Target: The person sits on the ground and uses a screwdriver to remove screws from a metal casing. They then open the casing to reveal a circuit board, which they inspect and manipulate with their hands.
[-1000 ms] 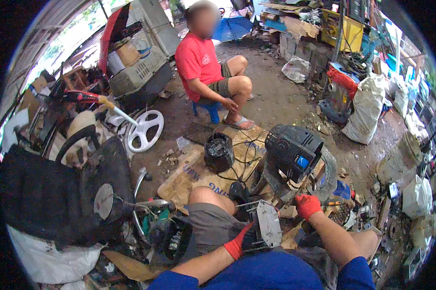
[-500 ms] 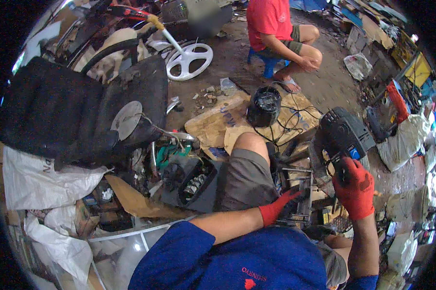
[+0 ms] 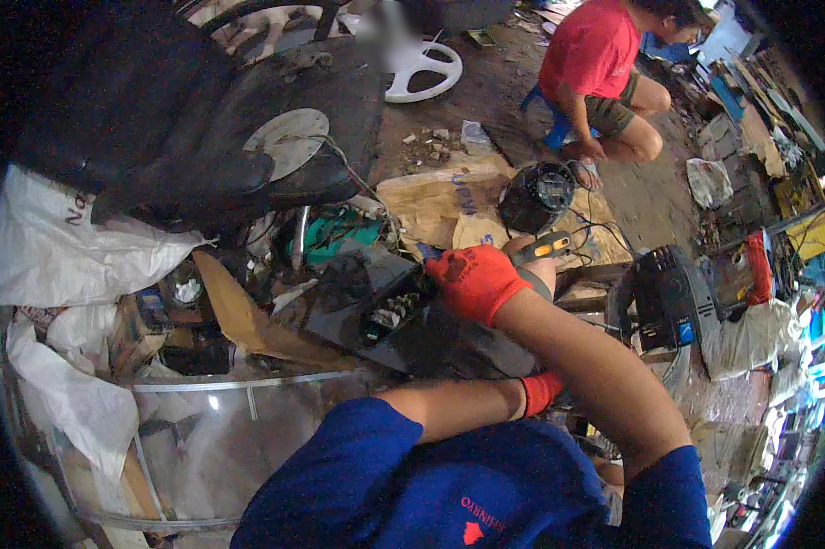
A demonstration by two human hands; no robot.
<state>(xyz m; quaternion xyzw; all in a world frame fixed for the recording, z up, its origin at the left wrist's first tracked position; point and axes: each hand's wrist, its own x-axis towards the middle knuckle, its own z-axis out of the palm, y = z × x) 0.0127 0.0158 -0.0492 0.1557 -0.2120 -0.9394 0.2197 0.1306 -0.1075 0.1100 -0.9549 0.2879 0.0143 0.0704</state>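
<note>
My right hand, in a red glove, reaches across with fingers curled over the far end of a dark tray of small metal parts; what it grips is hidden. A yellow-and-black handled tool shows just beyond it; I cannot tell whether they touch. My left hand, also red-gloved, is low under my right forearm, its fingers mostly hidden. A black cylindrical appliance with cords sits on cardboard, and a black plastic housing with a blue label stands to the right.
A person in red bends from a blue stool. A black padded seat with a round plate fills the upper left, near a white wheel. Sacks, a curved clear panel and assorted scrap surround me.
My view has swung down and left. My right hand has moved from beside the black housing leftward to the dark tray. The person in red now bends forward.
</note>
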